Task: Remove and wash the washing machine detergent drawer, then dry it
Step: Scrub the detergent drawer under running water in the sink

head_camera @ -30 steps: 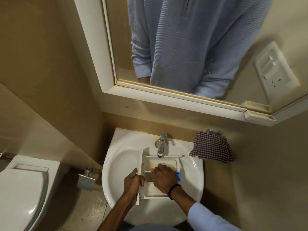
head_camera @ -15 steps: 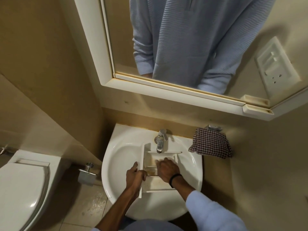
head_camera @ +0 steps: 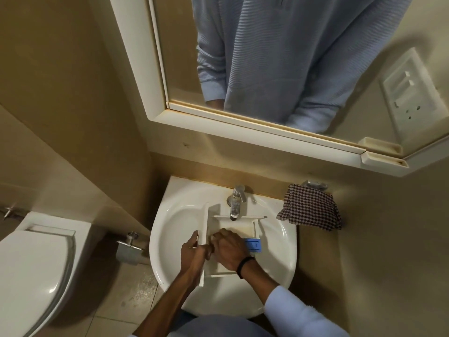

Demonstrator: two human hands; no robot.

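The drawer (head_camera: 240,226) lies in the sink (head_camera: 162,215), its far end right under the tap (head_camera: 235,205). The L hand (head_camera: 194,254) grips the drawer's tall front plate, w/ fingers & thumb curled round its edge from both sides. The R hand (head_camera: 230,249) is down inside the drawer, fingers bent, tips pushed into the box close to the L fingers. Can't tell if the R fingers hold a sponge or nothing, b/c the back of the hand hides them.

Step now, I think: scrub the inside. To do it well:
- Keep the L fingers tight so the drawer can't slip on the smooth bowl.
- Rub w/ the R fingertips into the corners & along the walls, where gunk likes to stick.
- The floor just past the R fingertips looks brownish, so go there next.
- Tip the drawer so dirty water runs away from the fingers, not back in.
- Don't skip the blue part (head_camera: 254,245), just beside the R hand on its little-finger side.
- The checked cloth (head_camera: 309,207), well apart from the R fingers by the sink's edge, looks handy for drying later.

Vs half a sec ago:
- The R hand has slid a bit toward the L fingers.
- The blue part shows now; the hand hid it before.
- The L grip looks the same.
- The drawer has hardly moved.
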